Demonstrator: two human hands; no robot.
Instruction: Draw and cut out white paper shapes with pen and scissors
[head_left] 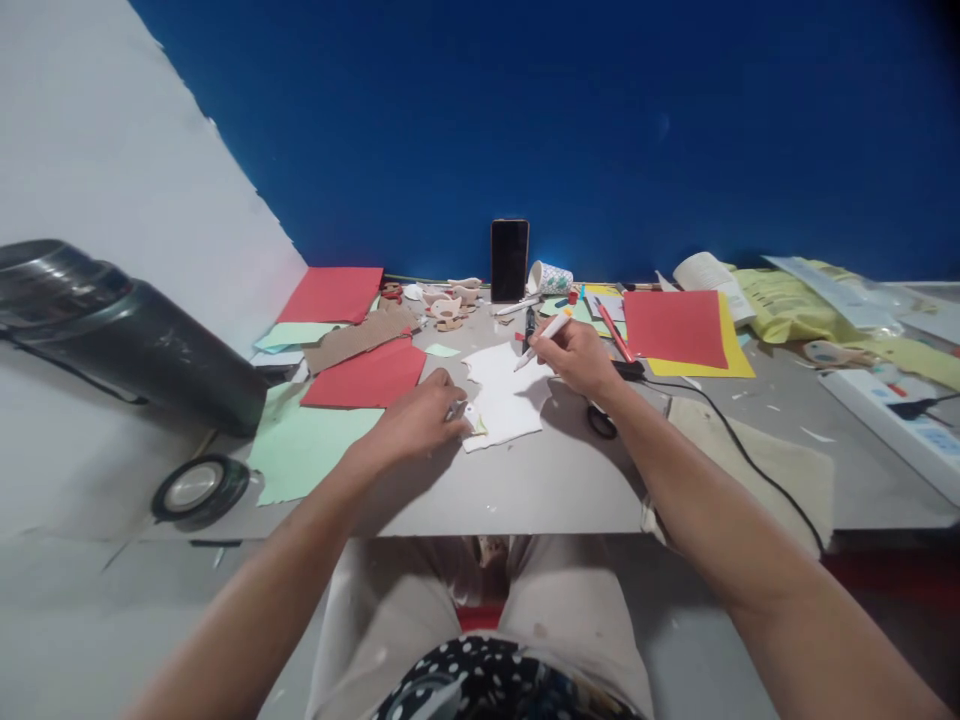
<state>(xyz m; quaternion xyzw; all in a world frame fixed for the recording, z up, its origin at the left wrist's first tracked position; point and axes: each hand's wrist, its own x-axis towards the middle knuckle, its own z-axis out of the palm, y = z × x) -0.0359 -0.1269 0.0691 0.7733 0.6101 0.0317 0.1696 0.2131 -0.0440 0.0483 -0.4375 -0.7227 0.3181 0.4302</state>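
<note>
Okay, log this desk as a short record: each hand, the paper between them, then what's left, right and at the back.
Left hand: at the white paper's left edge; any grip unclear
Right hand: holding a white pen, tip down over the paper
White paper: flat, uneven edges
Left: dark flask, green sheet
Right: red sheet overlapping a yellow sheet
Back: upright phone, paper cup tipped over

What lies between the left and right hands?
In the head view, a ragged white sheet lies between the left hand and right hand, below the tip of the white marker.
</note>
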